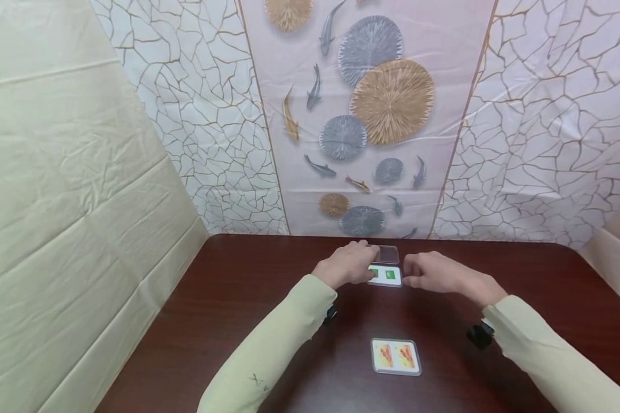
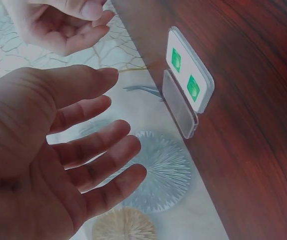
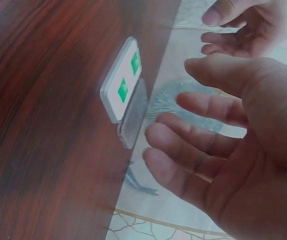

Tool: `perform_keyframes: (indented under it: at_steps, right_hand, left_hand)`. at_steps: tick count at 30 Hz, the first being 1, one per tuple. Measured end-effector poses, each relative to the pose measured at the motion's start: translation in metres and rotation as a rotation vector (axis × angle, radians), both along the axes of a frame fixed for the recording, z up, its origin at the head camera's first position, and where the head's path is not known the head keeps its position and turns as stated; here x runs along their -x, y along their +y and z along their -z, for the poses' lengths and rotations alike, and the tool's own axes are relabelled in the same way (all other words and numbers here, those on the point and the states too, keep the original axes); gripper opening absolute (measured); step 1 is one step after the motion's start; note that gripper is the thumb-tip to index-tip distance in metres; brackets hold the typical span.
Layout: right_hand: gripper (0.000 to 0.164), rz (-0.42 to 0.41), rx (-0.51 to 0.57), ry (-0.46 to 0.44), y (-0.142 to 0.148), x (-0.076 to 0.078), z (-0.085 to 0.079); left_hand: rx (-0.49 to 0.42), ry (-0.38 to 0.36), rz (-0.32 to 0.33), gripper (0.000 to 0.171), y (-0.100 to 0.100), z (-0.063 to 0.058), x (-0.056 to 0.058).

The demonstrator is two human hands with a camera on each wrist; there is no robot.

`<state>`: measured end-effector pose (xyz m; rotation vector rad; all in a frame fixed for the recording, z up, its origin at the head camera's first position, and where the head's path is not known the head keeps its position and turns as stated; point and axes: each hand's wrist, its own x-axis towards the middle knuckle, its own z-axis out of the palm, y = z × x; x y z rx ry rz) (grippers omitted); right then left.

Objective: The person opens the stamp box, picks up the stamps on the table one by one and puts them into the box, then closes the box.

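Toward the back of the table lies a small flat white case [image 1: 391, 276] with two green pictures on it. Along its far side is a clear plate like a lid [image 1: 389, 254]; whether the two are joined, I cannot tell. My left hand [image 1: 350, 264] hovers at the left of the case and covers part of it in the head view. At the right side is my right hand [image 1: 436, 272]. Both wrist views show the left hand [image 2: 78, 135] and right hand [image 3: 233, 130] with loosely bent, spread fingers, holding nothing and apart from the case [image 3: 122, 82].
Nearer on the dark red-brown table [image 1: 227, 321] lies a second flat clear-edged case [image 1: 395, 357] with two orange pictures. A patterned cloth [image 1: 341, 189] hangs behind the table, and a pale cloth [image 1: 82, 229] hangs on the left.
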<state>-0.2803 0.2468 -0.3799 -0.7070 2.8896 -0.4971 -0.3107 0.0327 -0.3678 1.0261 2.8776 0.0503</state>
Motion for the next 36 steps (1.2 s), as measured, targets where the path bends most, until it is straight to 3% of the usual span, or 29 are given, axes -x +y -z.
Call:
perform_keyframes:
  at_steps: [10, 16, 24, 36]
  right_hand:
    - [0.013, 0.038, 0.004, -0.006, -0.003, 0.022, 0.014]
    - [0.017, 0.047, -0.007, 0.039, 0.000, 0.038, 0.022]
    - [0.025, 0.081, -0.027, 0.078, -0.002, 0.052, 0.026]
    - [0.033, 0.120, -0.009, 0.081, 0.000, 0.070, 0.040]
  left_hand:
    - [-0.044, -0.052, -0.051, 0.035, 0.004, 0.013, 0.015]
    - [-0.086, -0.074, -0.088, 0.033, 0.007, 0.021, 0.028]
    - [-0.191, -0.078, -0.141, 0.032, 0.003, 0.036, 0.043]
    - [-0.357, -0.147, -0.229, 0.028, 0.006, 0.063, 0.055]
